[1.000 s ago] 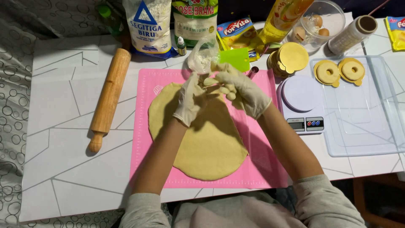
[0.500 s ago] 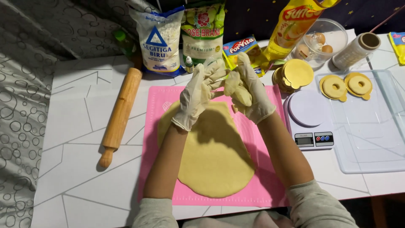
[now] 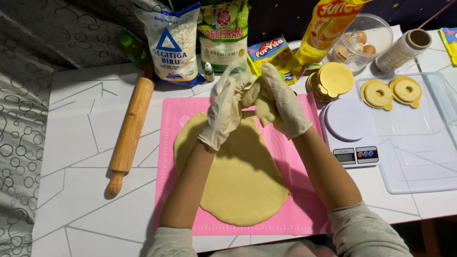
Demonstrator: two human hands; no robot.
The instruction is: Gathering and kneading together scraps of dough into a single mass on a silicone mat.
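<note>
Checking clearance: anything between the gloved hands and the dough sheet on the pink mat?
Nothing visible. The left hand and right hand hold a dough lump above the dough sheet; the pin lies off the mat.

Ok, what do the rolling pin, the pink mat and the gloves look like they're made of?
Rolling pin: wood, smooth and matte, with a warm brown grain-like tone. Pink mat: probably silicone, since it lies thin and flat with faint printed guide lines. Gloves on the left hand and right hand: thin whitish latex or vinyl, wrinkled and slightly translucent; I cannot tell which.
</note>
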